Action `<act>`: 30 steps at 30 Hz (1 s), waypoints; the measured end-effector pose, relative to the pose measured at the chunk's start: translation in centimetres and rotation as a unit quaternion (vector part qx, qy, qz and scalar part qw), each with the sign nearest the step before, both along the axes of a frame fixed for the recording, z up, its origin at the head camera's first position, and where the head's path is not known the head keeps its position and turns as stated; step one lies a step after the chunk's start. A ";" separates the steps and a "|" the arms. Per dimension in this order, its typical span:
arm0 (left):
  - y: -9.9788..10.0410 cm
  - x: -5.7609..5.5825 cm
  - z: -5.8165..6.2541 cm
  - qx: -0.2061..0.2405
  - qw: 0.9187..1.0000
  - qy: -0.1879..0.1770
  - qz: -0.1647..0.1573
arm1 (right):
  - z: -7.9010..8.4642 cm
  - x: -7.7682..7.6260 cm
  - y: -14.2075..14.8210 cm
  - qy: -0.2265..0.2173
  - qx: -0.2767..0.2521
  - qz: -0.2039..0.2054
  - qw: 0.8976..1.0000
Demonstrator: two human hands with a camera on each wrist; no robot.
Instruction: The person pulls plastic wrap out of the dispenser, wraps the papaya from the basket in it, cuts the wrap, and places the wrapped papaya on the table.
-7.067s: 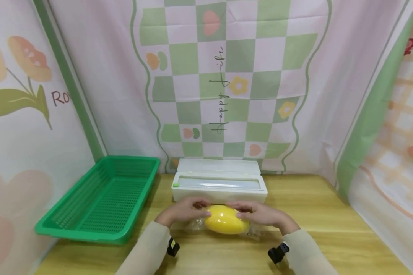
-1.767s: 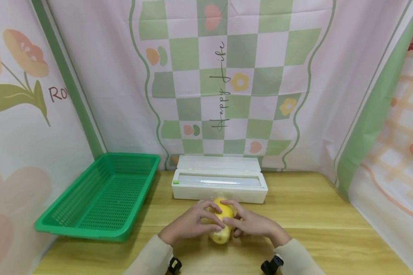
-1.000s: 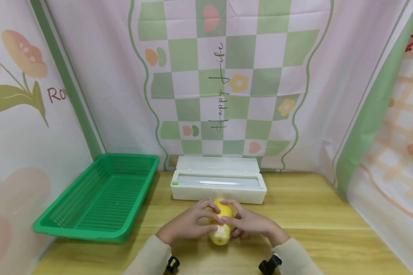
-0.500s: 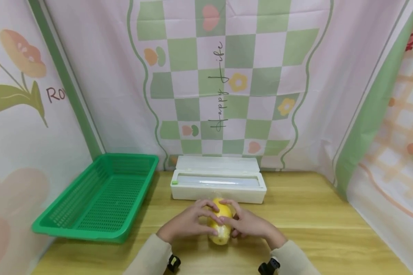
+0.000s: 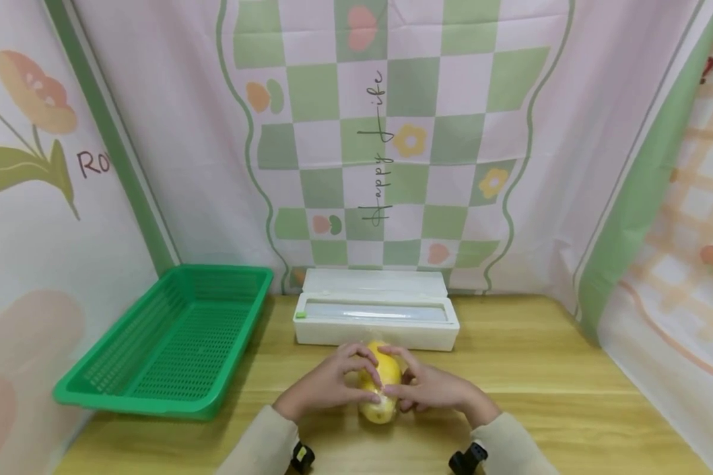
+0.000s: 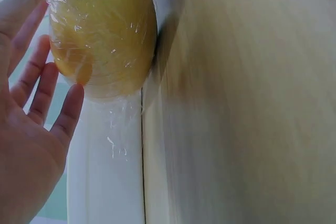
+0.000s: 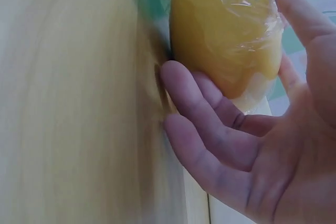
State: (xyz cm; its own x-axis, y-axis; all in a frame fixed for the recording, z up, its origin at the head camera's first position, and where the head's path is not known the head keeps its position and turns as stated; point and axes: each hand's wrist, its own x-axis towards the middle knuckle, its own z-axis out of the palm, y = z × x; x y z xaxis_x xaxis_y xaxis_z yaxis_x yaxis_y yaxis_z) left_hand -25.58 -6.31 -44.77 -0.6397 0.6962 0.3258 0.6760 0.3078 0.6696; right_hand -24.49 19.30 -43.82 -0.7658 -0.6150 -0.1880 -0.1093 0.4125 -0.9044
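A yellow oval fruit (image 5: 389, 371), wrapped in clear cling film (image 7: 257, 3), lies lengthwise toward me on the wooden table in front of the white box. My left hand (image 5: 329, 381) curves over it from the left, thumb and fingertips on the film along its top. From the right, my right hand (image 5: 434, 386) holds it, with thumb and forefinger on top and the other fingers bent along its side. Both thumbs come close together above the near end. In the left wrist view, a loose flap of film hangs off the far end of the fruit (image 6: 105, 40).
Behind the fruit stands a white cling film dispenser box (image 5: 377, 334) with its lid raised and a green slider at the left. A green plastic basket (image 5: 204, 409) sits on the left of the table (image 5: 541, 396). Patterned curtains (image 5: 356, 132) enclose the back and sides.
Seven seconds ago the fruit lay crosswise with loose film at both sides; now it is turned end-on, film close around it. Lately only my fingers and thumbs have shifted slightly on the film.
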 end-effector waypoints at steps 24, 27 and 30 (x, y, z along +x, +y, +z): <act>0.2 -3.3 -0.7 -0.054 0.967 -0.238 0.076 | 0.2 2.1 -0.6 0.162 0.026 0.012 0.986; 0.5 -3.5 -0.7 -0.051 0.965 -0.248 0.069 | 0.2 2.2 -0.6 0.154 0.012 0.018 0.988; 0.9 -3.9 -0.9 -0.034 0.964 -0.261 0.041 | 0.2 2.3 -0.5 0.154 0.010 0.021 0.988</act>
